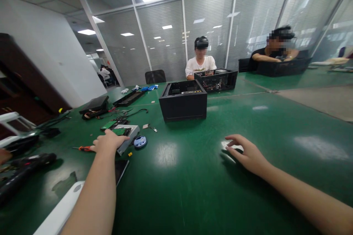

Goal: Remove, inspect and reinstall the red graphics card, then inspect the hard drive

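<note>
My left hand (pixel 109 141) reaches over a silver metal drive (pixel 134 132), which has a green circuit board on it. Its thumb points right across the drive and its fingers bend to the left, apart from the thumb; whether they touch the drive I cannot tell. By those fingertips lies a screwdriver (pixel 85 148) with an orange handle. A round blue case (pixel 140 142) and a small yellow piece (pixel 130 154) are to the right of the drive. Over the bare green table, my right hand (pixel 246 154) hovers with thumb and fingers apart, holding nothing.
A black computer case (pixel 183 107) stands ahead on the green table (pixel 176 183). Behind it, a person in white (pixel 200 64) sits at another open case (pixel 220 80). Another person (pixel 275 51) leans over a case at right. A power drill (pixel 30 167) lies at left.
</note>
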Demonstrator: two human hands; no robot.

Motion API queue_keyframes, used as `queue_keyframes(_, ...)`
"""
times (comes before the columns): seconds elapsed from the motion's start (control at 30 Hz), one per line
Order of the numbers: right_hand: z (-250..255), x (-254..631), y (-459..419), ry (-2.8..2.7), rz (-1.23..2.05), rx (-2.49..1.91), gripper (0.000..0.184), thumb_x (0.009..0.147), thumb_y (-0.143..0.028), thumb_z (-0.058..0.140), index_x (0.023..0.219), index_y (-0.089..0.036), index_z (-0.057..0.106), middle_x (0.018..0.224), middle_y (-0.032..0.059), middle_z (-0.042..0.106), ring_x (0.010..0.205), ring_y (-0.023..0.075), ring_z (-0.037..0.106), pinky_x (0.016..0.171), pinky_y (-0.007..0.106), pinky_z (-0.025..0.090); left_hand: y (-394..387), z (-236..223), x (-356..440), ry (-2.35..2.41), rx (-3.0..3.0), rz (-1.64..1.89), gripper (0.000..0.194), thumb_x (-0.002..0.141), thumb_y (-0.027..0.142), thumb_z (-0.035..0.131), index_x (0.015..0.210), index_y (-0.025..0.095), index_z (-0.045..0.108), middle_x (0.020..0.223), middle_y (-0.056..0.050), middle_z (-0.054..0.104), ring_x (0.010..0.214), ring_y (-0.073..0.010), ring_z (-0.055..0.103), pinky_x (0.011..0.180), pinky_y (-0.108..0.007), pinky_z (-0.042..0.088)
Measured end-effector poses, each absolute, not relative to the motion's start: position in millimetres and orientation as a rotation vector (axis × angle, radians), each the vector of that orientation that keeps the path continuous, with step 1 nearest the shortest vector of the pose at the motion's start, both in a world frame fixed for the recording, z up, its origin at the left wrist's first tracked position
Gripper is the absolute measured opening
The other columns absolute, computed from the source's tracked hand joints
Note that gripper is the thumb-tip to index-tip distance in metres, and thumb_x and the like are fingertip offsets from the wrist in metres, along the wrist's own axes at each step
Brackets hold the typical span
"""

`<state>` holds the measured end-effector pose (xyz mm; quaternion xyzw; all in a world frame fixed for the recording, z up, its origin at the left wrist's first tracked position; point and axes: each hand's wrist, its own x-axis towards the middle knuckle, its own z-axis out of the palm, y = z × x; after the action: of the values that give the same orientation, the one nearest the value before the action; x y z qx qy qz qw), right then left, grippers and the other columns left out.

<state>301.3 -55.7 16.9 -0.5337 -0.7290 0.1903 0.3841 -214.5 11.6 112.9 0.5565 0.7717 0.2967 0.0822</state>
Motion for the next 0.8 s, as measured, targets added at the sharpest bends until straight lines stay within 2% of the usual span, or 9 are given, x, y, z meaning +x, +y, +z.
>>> queue_keyframes(0.1, 14.5, 303.9, -55.3, -1.767, 0.559, -1.347, 0.038, 0.088, -0.041, 0.057, 0.122, -0.024, 0.056, 0.113, 0.0127, 0.066, 0.101, 0.0281, 0.065, 0.091, 0.051, 0.051, 10.4, 130.6, -194.1, 2.552, 1.55, 0.953, 0.077, 0.047, 0.064, 0.081, 0.098, 0.013, 0.054, 0.131, -0.02, 0.056, 0.134, -0.061, 0.021, 0.099, -0.077, 0.013)
queue_keyframes(0.2, 13.7, 298.9, -54.3, -1.641, 0.776, -1.243, 0.049, 0.085, -0.044, 0.063, 0.129, -0.023, 0.053, 0.127, 0.0144, 0.061, 0.106, 0.0273, 0.065, 0.095, 0.051, 0.051, 5.8, 156.4, -144.0, 2.56, 1.742, 0.994, 0.094, 0.046, 0.063, 0.083, 0.118, 0.01, 0.055, 0.132, -0.027, 0.054, 0.13, -0.0561, 0.037, 0.101, -0.07, 0.025)
queue_keyframes(0.27, 17.4, 290.0, -56.3, -1.517, 1.002, -1.16, 0.063, 0.08, -0.046, 0.069, 0.135, -0.022, 0.048, 0.135, 0.016, 0.056, 0.112, 0.0278, 0.063, 0.097, 0.049, 0.051, -4.4, 167.7, -97.6, 2.297, 1.886, 1.078, 0.1, 0.048, 0.059, 0.084, 0.13, 0.013, 0.051, 0.138, -0.026, 0.051, 0.129, -0.0496, 0.042, 0.105, -0.063, 0.03)
queue_keyframes(0.3, 20.8, 284.6, -58.9, -1.445, 1.122, -1.127, 0.07, 0.078, -0.046, 0.072, 0.138, -0.022, 0.046, 0.138, 0.017, 0.054, 0.115, 0.0285, 0.062, 0.098, 0.049, 0.051, -12.2, 169.0, -72.7, 2.018, 1.915, 1.12, 0.095, 0.054, 0.057, 0.082, 0.134, 0.017, 0.05, 0.138, -0.021, 0.053, 0.126, -0.0432, 0.05, 0.105, -0.056, 0.035)
queue_keyframes(0.37, 29.6, 273.9, -67.3, -1.287, 1.36, -1.056, 0.076, 0.077, -0.047, 0.074, 0.142, -0.023, 0.043, 0.142, 0.0187, 0.05, 0.12, 0.0295, 0.06, 0.1, 0.048, 0.049, -31.9, 160.9, -24.2, 1.384, 1.719, 1.153, 0.082, 0.063, 0.052, 0.078, 0.133, 0.018, 0.052, 0.124, -0.016, 0.065, 0.111, -0.034, 0.063, 0.096, -0.045, 0.046)
queue_keyframes(0.47, 41.6, 261.6, -85.2, -1.089, 1.693, -0.846, 0.071, 0.081, -0.048, 0.071, 0.142, -0.024, 0.044, 0.14, 0.0182, 0.054, 0.117, 0.0296, 0.063, 0.101, 0.049, 0.049, -64.8, 128.8, 35.1, 0.803, 1.324, 1.042, 0.067, 0.064, 0.049, 0.078, 0.119, 0.014, 0.064, 0.102, -0.014, 0.074, 0.085, -0.0281, 0.071, 0.074, -0.036, 0.054)
queue_keyframes(0.6, 42.1, 253.0, -105.3, -0.979, 1.817, -0.639, 0.054, 0.077, -0.039, 0.077, 0.125, -0.019, 0.06, 0.124, 0.0151, 0.067, 0.108, 0.0303, 0.068, 0.097, 0.049, 0.051, -94.2, 81.0, 79.4, 0.824, 0.948, 1.098, 0.039, 0.072, 0.041, 0.077, 0.095, 0.011, 0.072, 0.084, -0.012, 0.076, 0.07, -0.0231, 0.071, 0.066, -0.033, 0.055)
queue_keyframes(0.7, 34.7, 248.6, -109.3, -0.905, 1.688, -0.728, 0.046, 0.072, -0.035, 0.081, 0.111, -0.017, 0.065, 0.114, 0.0135, 0.072, 0.102, 0.0297, 0.07, 0.096, 0.048, 0.051, -100.2, 56.4, 90.5, 0.877, 0.839, 1.186, 0.038, 0.073, 0.04, 0.079, 0.098, 0.012, 0.072, 0.087, -0.01, 0.076, 0.073, -0.0232, 0.072, 0.071, -0.035, 0.057)
queue_keyframes(0.8, 29.3, 246.2, -104.3, -0.903, 1.528, -0.813, 0.051, 0.069, -0.035, 0.084, 0.113, -0.019, 0.063, 0.111, 0.0107, 0.073, 0.099, 0.0285, 0.071, 0.092, 0.047, 0.054, -98.9, 42.9, 91.0, 0.884, 0.815, 1.283, 0.039, 0.074, 0.04, 0.078, 0.103, 0.015, 0.07, 0.094, -0.009, 0.076, 0.08, -0.0223, 0.072, 0.075, -0.034, 0.057)
